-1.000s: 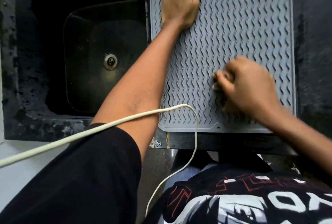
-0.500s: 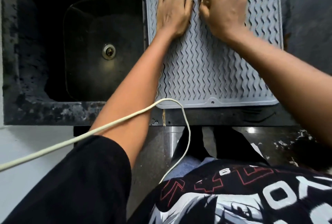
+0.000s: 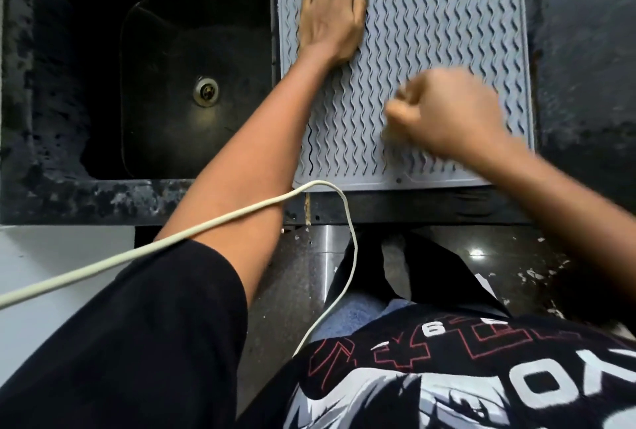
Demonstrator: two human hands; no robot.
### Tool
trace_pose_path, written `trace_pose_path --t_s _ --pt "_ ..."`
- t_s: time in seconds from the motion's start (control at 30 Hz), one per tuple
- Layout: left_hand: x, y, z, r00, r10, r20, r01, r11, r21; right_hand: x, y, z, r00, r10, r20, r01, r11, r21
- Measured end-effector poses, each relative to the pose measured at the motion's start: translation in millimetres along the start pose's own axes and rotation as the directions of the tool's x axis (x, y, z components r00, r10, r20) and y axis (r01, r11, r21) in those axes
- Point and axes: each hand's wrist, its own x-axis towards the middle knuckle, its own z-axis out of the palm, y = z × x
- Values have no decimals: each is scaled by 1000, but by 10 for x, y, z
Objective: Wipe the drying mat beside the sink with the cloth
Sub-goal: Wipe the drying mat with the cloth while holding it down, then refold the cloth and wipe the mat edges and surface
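— What do the hands do?
— The left hand [image 3: 332, 19] lies flat, fingers straight, on the mat [image 3: 444, 16]. The right hand [image 3: 444, 115] is a blurred fist on the mat, nearer the body; if it grips the cloth, I cannot tell.
— And beside them?
— The sink [image 3: 165, 84] is just left of the left hand.

A dark sink basin [image 3: 192, 84] with a round metal drain [image 3: 205, 91] sat in a black speckled counter [image 3: 103, 201]. A pale cord [image 3: 172, 243] looped across the counter's front edge. A black printed shirt [image 3: 447, 377] filled the lower frame.
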Motion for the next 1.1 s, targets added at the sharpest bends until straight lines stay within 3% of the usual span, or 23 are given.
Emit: trace_pose_path --t_s 0.07,0.13,0.23,0.37,0.5,0.63,0.7,0.77,0.83,0.87,0.93,1.0,1.03,1.1 --pt "-140 13 34 1000 -1 11 1 1000 -13 420 79 -55 983 97 -157 -84 993 87" --pt "-309 25 74 1000 1 9 -1 1000 -12 727 117 -40 968 70 -239 -88 994 -62" --pt "-469 52 104 1000 10 0 -10 1000 0 769 200 161 982 -16 -190 -27 975 -221" --pt "-544 66 105 1000 -11 3 11 1000 -12 74 236 373 963 -190 -190 127 945 -302" --pt "-558 82 120 1000 -11 5 11 999 -33 -721 217 445 944 -293 -155 239 926 -292" --pt "-556 85 110 1000 -19 1 19 998 -55 -1124 203 389 943 -333 -15 317 911 -264" --pt "-569 102 112 1000 -19 3 19 997 -72 -1054 198 273 959 -274 76 283 947 -156" --pt "-577 102 91 1000 -17 10 18 996 -90 -854 189 123 983 -132 129 113 983 142" --pt "-570 96 20 999 -33 39 39 986 -164 -614 170 -45 988 -42 148 -30 890 454" --pt "-568 113 -40 997 -70 45 79 965 -250 -495 145 -133 993 -21 119 -45 851 523" --pt "-643 197 -179 977 -212 29 192 807 -559 -301 110 -251 998 33 58 -63 774 630" --pt "-852 329 -320 942 -327 70 230 483 -845 -171 67 -320 989 140 47 -126 638 760" --pt "-971 385 -382 934 -328 141 260 355 -898 -116 59 -344 979 190 70 -165 548 820" --pt "-1206 443 -460 906 -227 356 401 197 -895 -25 50 -376 962 237 133 -214 358 909"
